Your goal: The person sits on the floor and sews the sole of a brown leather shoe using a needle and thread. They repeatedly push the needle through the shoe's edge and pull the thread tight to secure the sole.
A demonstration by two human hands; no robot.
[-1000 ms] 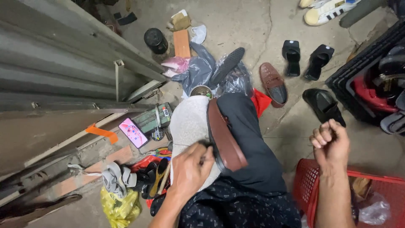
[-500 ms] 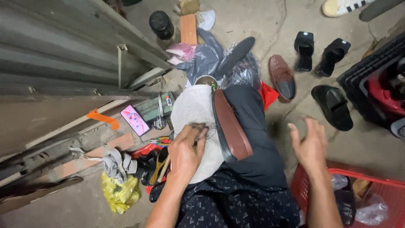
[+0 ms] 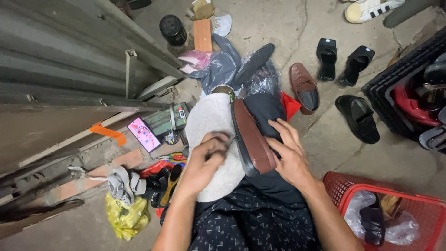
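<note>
A brown loafer lies on its side across my lap, sole edge up, between a white fleecy cloth and my dark trouser leg. My left hand rests on the cloth left of the shoe, fingers curled around something small and dark that I cannot make out. My right hand lies on the trouser leg right of the shoe, fingers spread, fingertips touching the shoe's upper side.
A matching brown loafer, black heeled sandals and a black flat shoe lie on the concrete floor. A red basket with a shoe sits lower right. A phone, tools and a yellow bag lie left.
My right hand dropped from a raised fist at the right and came in to rest against the shoe. My left hand stayed on the cloth.
</note>
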